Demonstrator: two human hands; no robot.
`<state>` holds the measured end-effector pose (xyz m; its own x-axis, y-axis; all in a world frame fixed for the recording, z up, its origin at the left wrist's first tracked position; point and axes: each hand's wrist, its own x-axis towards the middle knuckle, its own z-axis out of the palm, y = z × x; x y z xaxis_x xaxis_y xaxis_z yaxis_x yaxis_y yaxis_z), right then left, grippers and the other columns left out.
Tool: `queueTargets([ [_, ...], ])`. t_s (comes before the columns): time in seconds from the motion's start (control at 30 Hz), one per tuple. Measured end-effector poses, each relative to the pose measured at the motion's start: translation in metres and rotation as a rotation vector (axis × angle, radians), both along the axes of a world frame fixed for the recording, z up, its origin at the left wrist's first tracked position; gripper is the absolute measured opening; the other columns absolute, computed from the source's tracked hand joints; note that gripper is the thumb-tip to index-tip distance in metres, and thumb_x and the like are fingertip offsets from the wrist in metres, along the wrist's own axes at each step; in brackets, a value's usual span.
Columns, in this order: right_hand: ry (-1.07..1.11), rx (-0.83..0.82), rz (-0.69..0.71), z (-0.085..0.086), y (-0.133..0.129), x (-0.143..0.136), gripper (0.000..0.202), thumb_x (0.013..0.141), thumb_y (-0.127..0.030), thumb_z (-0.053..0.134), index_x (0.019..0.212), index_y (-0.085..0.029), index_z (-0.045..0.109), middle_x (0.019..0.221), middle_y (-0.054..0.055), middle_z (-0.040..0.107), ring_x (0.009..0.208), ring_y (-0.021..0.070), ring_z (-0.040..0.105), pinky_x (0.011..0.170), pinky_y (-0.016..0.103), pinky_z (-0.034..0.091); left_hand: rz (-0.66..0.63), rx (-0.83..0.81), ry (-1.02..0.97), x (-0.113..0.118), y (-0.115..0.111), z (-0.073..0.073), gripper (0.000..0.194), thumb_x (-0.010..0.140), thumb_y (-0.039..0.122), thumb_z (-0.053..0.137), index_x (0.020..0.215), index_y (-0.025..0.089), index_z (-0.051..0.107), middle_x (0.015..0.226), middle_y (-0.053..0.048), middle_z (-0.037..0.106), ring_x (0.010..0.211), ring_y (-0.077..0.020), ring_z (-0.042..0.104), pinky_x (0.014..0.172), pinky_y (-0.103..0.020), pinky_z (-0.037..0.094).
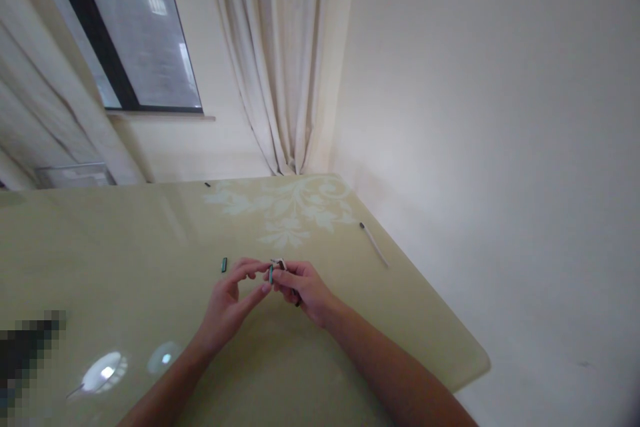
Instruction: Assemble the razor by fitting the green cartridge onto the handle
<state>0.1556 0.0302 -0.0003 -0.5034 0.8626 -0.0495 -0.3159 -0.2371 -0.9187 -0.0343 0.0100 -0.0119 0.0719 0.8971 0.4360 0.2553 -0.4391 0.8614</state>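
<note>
My left hand [231, 300] reaches in from the left with its thumb and forefinger closed on the ends of a small green battery [271, 274]. My right hand [309, 290] is closed around a small device [282, 263] with whitish and dark parts. Most of that device is hidden by the fingers, and a dark end of it shows below them. The two hands meet just above the table, the battery against the near side of the device. A second green-and-black battery [224, 265] lies on the table left of my left hand.
The glossy table [150, 240] carries a pale floral pattern. Near its right edge lies a thin white stick [376, 246] with a dark tip. A tiny dark piece [207, 184] rests at the far edge. A pixelated dark shape [23, 360] fills the lower left. A wall borders the right side.
</note>
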Motion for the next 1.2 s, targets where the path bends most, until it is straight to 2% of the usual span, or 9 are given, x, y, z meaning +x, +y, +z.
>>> queueTargets([
  [0.13, 0.085, -0.123, 0.033, 0.000, -0.004, -0.002, 0.040, 0.072, -0.049, 0.089, 0.085, -0.014, 0.074, 0.062, -0.006, 0.048, 0.049, 0.0046, 0.030, 0.049, 0.026, 0.011, -0.020, 0.061, -0.009, -0.002, -0.002, -0.005, 0.029, 0.087, 0.036, 0.080, 0.113, 0.026, 0.077, 0.107, -0.007, 0.071, 0.098, -0.0213, 0.061, 0.086, -0.033, 0.049],
  [0.23, 0.079, -0.124, 0.053, 0.000, -0.006, -0.002, 0.040, 0.071, -0.049, 0.090, 0.082, -0.014, 0.073, 0.058, -0.006, 0.046, 0.049, 0.0052, 0.030, 0.050, 0.027, 0.012, -0.039, 0.091, 0.014, -0.003, -0.003, -0.003, 0.032, 0.084, 0.034, 0.083, 0.114, 0.028, 0.077, 0.107, -0.006, 0.071, 0.097, -0.0205, 0.062, 0.087, -0.032, 0.049],
  [0.4, -0.001, -0.047, 0.039, 0.002, -0.007, 0.000, 0.038, 0.074, -0.051, 0.087, 0.084, -0.015, 0.076, 0.054, -0.008, 0.041, 0.049, 0.0065, 0.028, 0.050, 0.028, 0.014, -0.038, 0.098, 0.093, -0.005, -0.006, 0.007, 0.035, 0.079, 0.036, 0.087, 0.112, 0.028, 0.079, 0.103, -0.006, 0.071, 0.090, -0.0200, 0.062, 0.083, -0.032, 0.051],
  [0.47, -0.036, 0.003, 0.032, 0.003, -0.007, 0.000, 0.041, 0.078, -0.055, 0.083, 0.086, -0.015, 0.077, 0.058, -0.006, 0.046, 0.050, 0.0066, 0.029, 0.050, 0.027, 0.016, -0.017, 0.079, 0.094, -0.006, -0.007, 0.009, 0.034, 0.079, 0.036, 0.086, 0.111, 0.027, 0.079, 0.102, -0.006, 0.071, 0.088, -0.0198, 0.061, 0.082, -0.032, 0.050],
  [0.57, -0.059, 0.125, 0.006, 0.004, -0.005, 0.002, 0.051, 0.090, -0.065, 0.066, 0.091, -0.015, 0.078, 0.070, 0.000, 0.057, 0.053, 0.0078, 0.034, 0.050, 0.027, 0.020, -0.009, 0.010, -0.031, -0.006, -0.006, 0.011, 0.029, 0.083, 0.039, 0.082, 0.109, 0.026, 0.080, 0.098, -0.006, 0.071, 0.088, -0.0198, 0.061, 0.083, -0.032, 0.050],
  [0.63, -0.073, 0.215, -0.007, 0.005, -0.004, 0.003, 0.055, 0.095, -0.066, 0.058, 0.092, -0.015, 0.078, 0.071, 0.001, 0.057, 0.055, 0.0090, 0.035, 0.052, 0.027, 0.021, -0.028, -0.057, -0.148, -0.006, -0.005, 0.010, 0.030, 0.085, 0.042, 0.080, 0.108, 0.024, 0.081, 0.096, -0.007, 0.070, 0.087, -0.0203, 0.061, 0.082, -0.033, 0.050],
  [0.83, -0.148, 0.375, -0.009, 0.006, -0.007, 0.007, 0.052, 0.098, -0.061, 0.059, 0.075, -0.016, 0.070, 0.060, -0.004, 0.040, 0.057, 0.0107, 0.034, 0.056, 0.028, 0.023, -0.051, -0.141, -0.306, -0.005, -0.004, 0.004, 0.033, 0.081, 0.041, 0.084, 0.110, 0.025, 0.082, 0.096, -0.006, 0.070, 0.085, -0.0195, 0.062, 0.079, -0.032, 0.049],
  [1.2, -0.241, 0.486, -0.061, 0.010, -0.007, 0.008, 0.048, 0.097, -0.058, 0.061, 0.073, -0.017, 0.067, 0.064, -0.003, 0.046, 0.062, 0.0121, 0.039, 0.061, 0.028, 0.028, -0.065, -0.127, -0.284, -0.004, -0.006, 0.010, 0.031, 0.079, 0.040, 0.086, 0.106, 0.024, 0.084, 0.093, -0.007, 0.070, 0.086, -0.0202, 0.062, 0.079, -0.031, 0.049],
])
